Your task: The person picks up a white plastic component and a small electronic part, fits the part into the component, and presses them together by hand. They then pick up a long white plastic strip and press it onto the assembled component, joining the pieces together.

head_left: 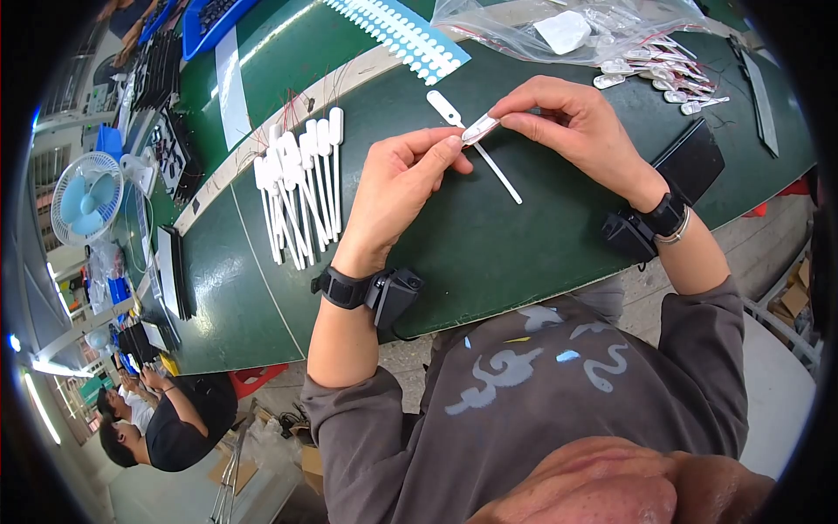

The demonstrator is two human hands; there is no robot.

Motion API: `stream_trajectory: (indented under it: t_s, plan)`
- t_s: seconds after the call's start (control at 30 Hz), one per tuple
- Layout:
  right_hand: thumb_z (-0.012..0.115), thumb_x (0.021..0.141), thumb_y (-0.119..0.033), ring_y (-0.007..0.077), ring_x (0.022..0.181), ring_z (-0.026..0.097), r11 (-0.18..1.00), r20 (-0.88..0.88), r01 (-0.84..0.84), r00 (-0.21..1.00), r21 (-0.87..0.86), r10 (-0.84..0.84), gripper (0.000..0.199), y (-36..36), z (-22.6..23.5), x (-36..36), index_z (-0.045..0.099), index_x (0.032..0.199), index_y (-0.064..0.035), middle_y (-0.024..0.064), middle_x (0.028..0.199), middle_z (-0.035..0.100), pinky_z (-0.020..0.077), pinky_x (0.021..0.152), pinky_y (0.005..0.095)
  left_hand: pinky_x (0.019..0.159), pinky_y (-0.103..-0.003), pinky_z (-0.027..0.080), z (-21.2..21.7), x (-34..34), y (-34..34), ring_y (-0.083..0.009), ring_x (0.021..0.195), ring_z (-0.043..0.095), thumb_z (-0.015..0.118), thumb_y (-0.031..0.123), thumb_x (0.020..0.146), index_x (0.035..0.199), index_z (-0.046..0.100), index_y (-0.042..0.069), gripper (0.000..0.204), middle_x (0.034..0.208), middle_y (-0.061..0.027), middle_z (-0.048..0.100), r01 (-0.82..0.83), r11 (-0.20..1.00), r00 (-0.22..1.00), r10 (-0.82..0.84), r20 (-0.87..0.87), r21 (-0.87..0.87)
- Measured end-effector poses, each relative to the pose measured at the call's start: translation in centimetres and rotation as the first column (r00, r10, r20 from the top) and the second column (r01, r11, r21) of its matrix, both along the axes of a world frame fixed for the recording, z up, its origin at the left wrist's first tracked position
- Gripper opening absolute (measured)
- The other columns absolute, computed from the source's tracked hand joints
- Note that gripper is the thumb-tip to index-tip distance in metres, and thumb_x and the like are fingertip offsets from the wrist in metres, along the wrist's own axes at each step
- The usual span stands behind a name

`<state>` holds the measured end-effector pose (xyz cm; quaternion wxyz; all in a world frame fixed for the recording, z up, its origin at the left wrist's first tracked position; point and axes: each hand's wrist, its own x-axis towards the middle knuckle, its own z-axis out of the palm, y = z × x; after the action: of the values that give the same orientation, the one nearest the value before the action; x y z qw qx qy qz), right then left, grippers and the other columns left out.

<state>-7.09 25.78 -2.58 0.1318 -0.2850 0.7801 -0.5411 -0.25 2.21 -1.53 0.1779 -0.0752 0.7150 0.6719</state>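
Observation:
My left hand [407, 179] and my right hand [572, 127] meet above the green table, pinching a small white oval plastic piece [480, 129] at its two ends. Beneath it on the table lies a white plastic stick [499, 176] with an oval head that has a dark spot or hole; the held piece and fingertips hide part of it. To the left of my left hand, several white sticks with paddle-shaped heads [301, 188] lie in a loose bundle, thin reddish wires rising behind them.
Small white pieces with wires [665, 72] are heaped at the far right, beside a clear plastic bag [524, 35]. A blue sheet of white stickers [410, 45] lies at the back. A black flat case [691, 162] is by my right wrist. A fan [85, 199] and seated people are leftward.

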Motion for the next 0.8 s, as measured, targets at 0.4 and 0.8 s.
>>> stream_trajectory:
  t_s: [0.4, 0.8]
  plan:
    - [0.069, 0.092, -0.009, 0.0024, 0.064, 0.042, 0.999, -0.017, 0.034, 0.999, 0.035, -0.033, 0.010, -0.27, 0.32, 0.38, 0.069, 0.101, -0.0047, -0.0046, 0.080, 0.058, 0.0347, 0.057, 0.0208, 0.062, -0.019, 0.040, -0.22, 0.20, 0.47, -0.0015, 0.070, 0.051, 0.066, 0.020, 0.098, 0.116, 0.073, -0.001, 0.028, 0.083, -0.0002, 0.071, -0.028, 0.997, 0.999, 0.026, -0.030, -0.069]
    - [0.067, 0.095, -0.011, 0.0011, 0.067, 0.044, 0.999, 0.065, 0.027, 0.997, 0.038, -0.030, 0.016, -0.52, 0.21, 0.63, 0.064, 0.110, -0.0045, -0.0038, 0.088, 0.059, 0.0362, 0.059, 0.0196, 0.063, -0.017, 0.040, 0.09, 0.17, 0.68, -0.0017, 0.073, 0.059, 0.067, 0.018, 0.095, 0.111, 0.072, -0.002, 0.025, 0.081, 0.0006, 0.069, -0.048, 0.996, 0.998, 0.050, 0.029, -0.078]
